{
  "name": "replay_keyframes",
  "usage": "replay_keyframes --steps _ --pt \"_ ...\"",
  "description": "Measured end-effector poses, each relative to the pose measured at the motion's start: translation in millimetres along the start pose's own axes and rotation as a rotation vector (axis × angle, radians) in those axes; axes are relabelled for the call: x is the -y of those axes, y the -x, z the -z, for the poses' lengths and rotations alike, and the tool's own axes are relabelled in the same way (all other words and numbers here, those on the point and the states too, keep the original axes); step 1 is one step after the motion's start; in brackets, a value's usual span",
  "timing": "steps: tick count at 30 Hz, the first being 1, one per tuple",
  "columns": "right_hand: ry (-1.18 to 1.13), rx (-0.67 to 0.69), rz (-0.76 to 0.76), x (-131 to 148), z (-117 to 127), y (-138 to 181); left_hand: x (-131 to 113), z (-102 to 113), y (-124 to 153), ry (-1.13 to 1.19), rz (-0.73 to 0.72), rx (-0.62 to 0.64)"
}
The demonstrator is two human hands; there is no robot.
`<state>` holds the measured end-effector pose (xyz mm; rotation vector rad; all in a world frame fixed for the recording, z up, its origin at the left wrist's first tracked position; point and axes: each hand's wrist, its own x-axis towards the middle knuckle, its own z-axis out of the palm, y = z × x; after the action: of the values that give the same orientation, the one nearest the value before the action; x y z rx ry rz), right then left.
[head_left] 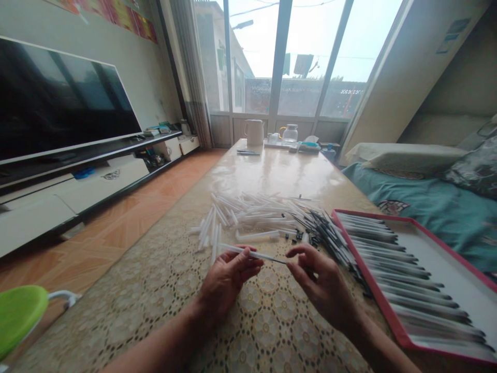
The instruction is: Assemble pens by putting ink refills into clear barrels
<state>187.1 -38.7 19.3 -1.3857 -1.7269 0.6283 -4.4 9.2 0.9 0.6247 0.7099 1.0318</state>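
Between the thumb and fingers of my left hand [229, 274] is a white, see-through pen barrel [266, 256], held level above the table. A thin dark pen refill [280, 261] sticks out of its right end. My right hand [322, 282] pinches the refill's outer tip with thumb and forefinger. Beyond my hands lies a loose heap of white pen barrels [254, 210]. To its right is a pile of dark refills [330, 238], with several small black plugs [297, 238] scattered beside it.
A red-rimmed box [438, 248] on the right holds rows of assembled pens [404, 272]. At the table's far end stand a beige jug [254, 132], a glass pitcher [290, 134] and a tissue pack [309, 146]. A green stool [23, 313] is at the lower left.
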Motion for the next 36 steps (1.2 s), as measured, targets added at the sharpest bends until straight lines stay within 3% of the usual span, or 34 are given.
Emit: replay_keyframes --steps 4,7,11,15,21,25,33,36 --pt "-0.129 0.074 0.001 10.0 -3.3 3.3 2.9 -0.6 3.7 -0.061 0.126 0.188" --pt "-0.162 0.031 0.024 6.0 4.5 0.4 1.9 -1.3 4.5 -0.01 0.148 0.194" --pt "0.31 -0.24 -0.037 -24.1 22.8 -9.9 -1.0 0.4 2.7 0.158 0.072 0.029" --pt "0.723 -0.193 -0.003 -50.3 31.1 -15.0 -0.2 2.4 1.9 0.183 0.054 0.001" --pt "0.853 -0.13 -0.013 -58.8 26.2 -16.2 2.5 0.2 2.8 0.096 0.042 -0.011" --pt "0.703 -0.142 0.037 -57.7 25.2 -18.5 2.7 -2.3 2.0 0.042 0.048 -0.044" --pt "-0.173 -0.002 -0.134 -8.0 1.9 -8.0 3.1 -2.4 0.4 0.007 0.03 -0.013" --pt "-0.348 -0.005 -0.17 0.1 -6.9 -5.6 4.2 -1.6 0.5 -0.003 0.029 -0.005"
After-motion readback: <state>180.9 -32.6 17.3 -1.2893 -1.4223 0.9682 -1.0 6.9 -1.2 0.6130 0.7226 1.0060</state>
